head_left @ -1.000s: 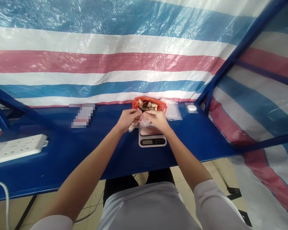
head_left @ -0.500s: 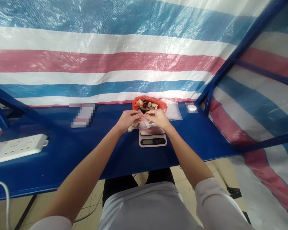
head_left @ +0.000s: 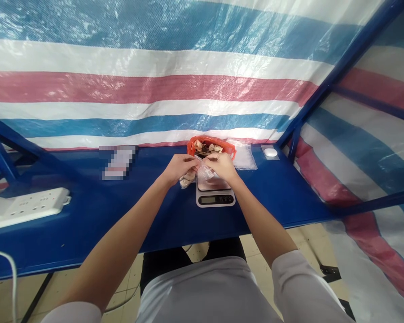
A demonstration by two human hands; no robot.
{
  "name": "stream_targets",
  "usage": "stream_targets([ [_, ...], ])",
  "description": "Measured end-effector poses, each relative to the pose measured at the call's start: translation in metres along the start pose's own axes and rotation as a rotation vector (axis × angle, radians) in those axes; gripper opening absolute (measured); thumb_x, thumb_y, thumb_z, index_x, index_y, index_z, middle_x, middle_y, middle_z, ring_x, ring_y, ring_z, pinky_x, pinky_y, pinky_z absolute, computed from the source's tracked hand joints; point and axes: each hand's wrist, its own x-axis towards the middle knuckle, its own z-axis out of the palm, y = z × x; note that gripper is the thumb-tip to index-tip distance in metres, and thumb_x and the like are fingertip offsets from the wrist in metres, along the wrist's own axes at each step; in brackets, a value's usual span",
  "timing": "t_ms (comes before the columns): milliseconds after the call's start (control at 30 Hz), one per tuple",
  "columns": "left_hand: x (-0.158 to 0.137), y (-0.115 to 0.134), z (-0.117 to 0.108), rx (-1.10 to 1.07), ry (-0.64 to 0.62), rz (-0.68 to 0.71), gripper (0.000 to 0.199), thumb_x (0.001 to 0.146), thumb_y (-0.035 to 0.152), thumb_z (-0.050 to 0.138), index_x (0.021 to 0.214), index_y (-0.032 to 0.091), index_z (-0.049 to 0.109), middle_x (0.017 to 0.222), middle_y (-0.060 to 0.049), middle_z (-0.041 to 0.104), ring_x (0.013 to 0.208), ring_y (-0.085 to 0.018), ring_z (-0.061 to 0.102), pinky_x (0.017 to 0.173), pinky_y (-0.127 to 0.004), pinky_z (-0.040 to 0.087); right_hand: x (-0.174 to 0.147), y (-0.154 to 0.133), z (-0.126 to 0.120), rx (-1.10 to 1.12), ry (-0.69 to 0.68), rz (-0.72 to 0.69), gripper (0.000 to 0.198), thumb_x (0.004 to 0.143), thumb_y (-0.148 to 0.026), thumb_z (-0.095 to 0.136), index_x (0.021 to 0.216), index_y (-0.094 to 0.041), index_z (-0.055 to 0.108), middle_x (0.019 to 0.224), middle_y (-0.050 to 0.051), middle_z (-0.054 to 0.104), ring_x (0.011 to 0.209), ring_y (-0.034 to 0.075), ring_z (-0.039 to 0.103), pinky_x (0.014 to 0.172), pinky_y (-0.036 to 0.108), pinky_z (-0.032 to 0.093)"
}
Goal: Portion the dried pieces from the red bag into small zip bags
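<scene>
Between both hands a small clear plastic bag (head_left: 207,172) is held above the scale. My left hand (head_left: 179,168) pinches its left edge, and my right hand (head_left: 222,165) pinches the right. Below it stands a white digital kitchen scale (head_left: 216,199) with a dark display panel. Behind the hands, an orange-red plastic bag (head_left: 231,150) lies open, full of pale and dark dried pieces (head_left: 207,147). A clear packet of similar pale pieces (head_left: 187,179) rests on the table just below my left hand.
On the blue table (head_left: 164,224), a stack of clear plastic bags (head_left: 245,155) lies right of the orange bag. A white rounded object (head_left: 270,153) sits farther right. A blurred-out flat item (head_left: 119,162) and a white power strip (head_left: 37,205) are leftward. Striped sheeting (head_left: 155,87) hangs behind.
The small clear bag has shifted slightly and looks more spread between my fingers. Both hands stay in nearly the same place. The view has moved a little.
</scene>
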Motion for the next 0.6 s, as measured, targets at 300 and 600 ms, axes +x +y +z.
stream_targets([
  [300,0.000,0.003,-0.010,0.235,0.094,0.057,0.010,0.064,0.021,0.067,0.055,0.016,0.065,0.055,-0.001,0.064,0.051,-0.014,0.057,0.053,-0.025,0.045,0.006,0.014,-0.002,-0.022,0.006,0.006,0.017,0.084,-0.033,0.067,0.076,-0.022,0.076,0.064,0.002,0.070,0.057,0.019,0.070,0.066,0.035,0.061],
  [600,0.002,0.014,-0.003,0.240,-0.027,-0.020,0.020,0.074,0.034,0.067,0.068,0.014,0.066,0.065,-0.005,0.070,0.049,-0.015,0.059,0.048,-0.026,0.048,-0.003,-0.015,-0.006,-0.145,-0.058,-0.088,0.022,0.088,-0.033,0.061,0.077,-0.021,0.076,0.063,0.000,0.068,0.061,0.017,0.066,0.065,0.029,0.054],
])
